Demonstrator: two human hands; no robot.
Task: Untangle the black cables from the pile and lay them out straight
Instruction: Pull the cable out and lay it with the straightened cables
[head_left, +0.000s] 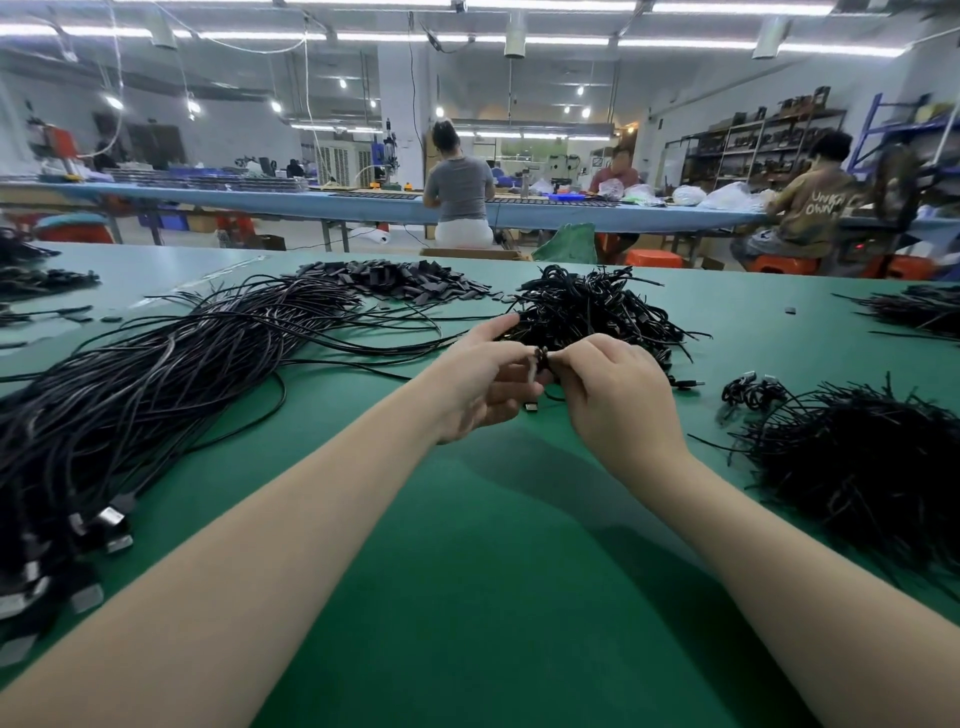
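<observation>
A small coiled black cable bundle (541, 358) is pinched between both hands just above the green bench (467, 571), at the near edge of the tangled pile of coiled black cables (592, 306), which lies at 12 o'clock from the hands. The left hand (478, 384) is held with thumb and forefinger closed narrowly on the bundle, its remaining fingers (498, 400) loosely curled beneath. The right hand (618, 395) is seen from the back; its fingertips are closed on the same bundle, though the exact pinch is hidden.

The long sheaf of straightened black cables with silver plugs (156, 395) is laid out at 9 to 10 o'clock. A heap of short black twist ties (872, 467) lies at 3 o'clock, and flat black tabs (405, 283) are scattered at 11 o'clock.

Judged step: the tie on the coil is being undone. For a clean result, the coil should be held firmly by the left hand while the tie is unwound by the right, not pulled. The cable should then be drawn out from one end so that no loops knot, and placed parallel on the sheaf with plugs aligned.
</observation>
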